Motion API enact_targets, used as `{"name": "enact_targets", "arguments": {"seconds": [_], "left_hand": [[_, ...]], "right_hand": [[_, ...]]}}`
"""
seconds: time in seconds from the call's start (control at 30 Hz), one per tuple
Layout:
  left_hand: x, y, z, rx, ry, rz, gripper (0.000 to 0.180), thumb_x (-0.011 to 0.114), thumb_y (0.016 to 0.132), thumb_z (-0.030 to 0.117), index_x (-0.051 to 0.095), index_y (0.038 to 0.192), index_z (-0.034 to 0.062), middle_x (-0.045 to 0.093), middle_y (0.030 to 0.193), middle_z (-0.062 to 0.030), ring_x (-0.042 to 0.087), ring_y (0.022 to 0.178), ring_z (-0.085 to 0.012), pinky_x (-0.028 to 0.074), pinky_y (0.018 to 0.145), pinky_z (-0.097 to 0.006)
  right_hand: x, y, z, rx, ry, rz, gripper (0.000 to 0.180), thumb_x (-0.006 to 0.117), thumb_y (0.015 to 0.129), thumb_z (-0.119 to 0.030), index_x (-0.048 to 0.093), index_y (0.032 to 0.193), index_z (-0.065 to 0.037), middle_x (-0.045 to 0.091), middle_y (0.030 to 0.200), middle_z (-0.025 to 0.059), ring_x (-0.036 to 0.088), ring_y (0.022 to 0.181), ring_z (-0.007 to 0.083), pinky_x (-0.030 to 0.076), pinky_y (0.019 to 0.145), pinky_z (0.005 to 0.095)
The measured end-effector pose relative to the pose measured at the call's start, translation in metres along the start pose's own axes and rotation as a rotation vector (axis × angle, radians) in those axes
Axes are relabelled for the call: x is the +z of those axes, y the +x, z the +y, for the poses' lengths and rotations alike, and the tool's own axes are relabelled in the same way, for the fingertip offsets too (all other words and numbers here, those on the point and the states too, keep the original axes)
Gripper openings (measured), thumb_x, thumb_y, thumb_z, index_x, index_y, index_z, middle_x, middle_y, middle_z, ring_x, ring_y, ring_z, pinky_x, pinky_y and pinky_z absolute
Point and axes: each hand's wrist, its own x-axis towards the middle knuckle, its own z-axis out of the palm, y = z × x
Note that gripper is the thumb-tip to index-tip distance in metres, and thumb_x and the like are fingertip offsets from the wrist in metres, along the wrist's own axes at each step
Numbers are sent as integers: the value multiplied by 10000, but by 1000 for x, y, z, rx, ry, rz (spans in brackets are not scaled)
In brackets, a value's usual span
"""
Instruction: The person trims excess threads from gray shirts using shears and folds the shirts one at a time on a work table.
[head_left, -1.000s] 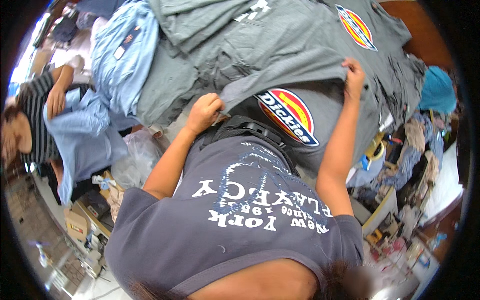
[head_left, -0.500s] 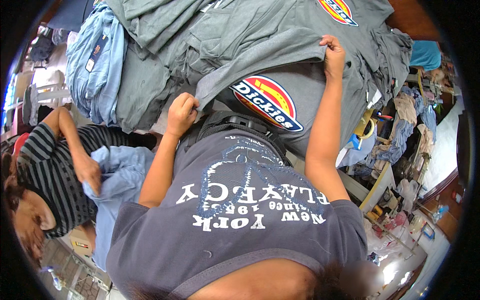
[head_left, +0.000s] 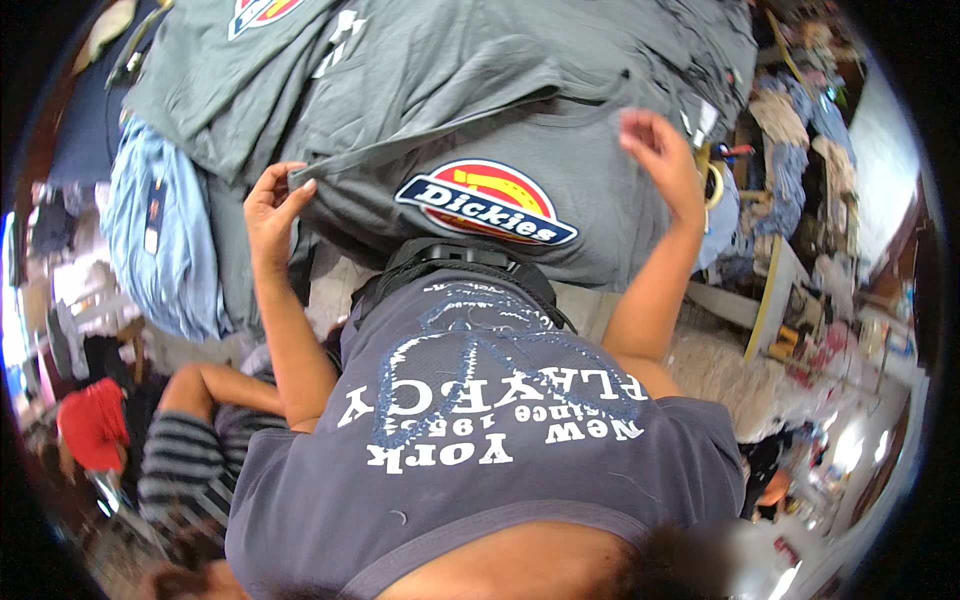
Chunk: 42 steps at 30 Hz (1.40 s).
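A grey T-shirt with a colourful oval print lies spread in front of my waist, on top of more grey shirts. My left hand pinches the end of its hem between thumb and fingers at the left. From there the hem edge runs slack up toward the middle of the shirt. Above the shirt's right side, my right hand is raised with its fingers loosely bent and apart from the thumb, with no cloth between them. Its fingertips are slightly blurred.
Heaped grey shirts cover the surface ahead. Folded light blue garments hang at the left edge. Another person in a striped top sits close on my left, near a red cloth-like thing. Crowded shelves with clothes stand right.
My right hand has let go of the hem and come away from it. My left hand has moved left, still pinching the hem. The stretched cloth has dropped onto the shirt.
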Motion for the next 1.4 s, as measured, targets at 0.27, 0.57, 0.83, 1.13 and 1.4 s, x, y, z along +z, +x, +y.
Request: {"name": "enact_targets", "arguments": {"seconds": [0.27,0.57,0.83,1.13,1.4], "left_hand": [[-13,32,-1,-149,551,-530,163,635,706,90,520,799,23,380,567,52,344,527,-43,285,472,-210],[-2,55,51,-210,200,-761,148,575,762,32,475,871,37,426,710,63,382,652,-21,311,574,-169],[4,56,52,-199,301,-665,133,538,813,77,452,907,38,432,659,47,394,597,-39,342,544,-193],[11,46,72,-90,-78,-492,401,596,744,34,404,1094,57,368,552,68,333,486,-17,264,467,-171],[30,108,45,-24,-94,-352,467,624,728,81,425,1150,86,473,567,61,362,474,-7,236,445,-182]], "right_hand": [[-31,-181,55,784,111,-152,303,676,699,-181,566,917,-2,601,779,50,540,738,101,413,678,226],[48,-214,116,847,282,147,449,626,768,-285,501,1105,-16,584,936,62,585,777,120,434,630,212],[50,-217,87,578,205,202,258,645,751,-263,524,769,-36,494,701,-24,442,624,56,343,548,202],[34,-216,39,424,419,464,205,583,666,-51,384,617,-64,331,593,-38,333,565,53,275,511,215],[2,-111,4,319,481,220,188,552,691,-89,383,612,-114,413,609,-40,437,561,54,403,544,228]]}}
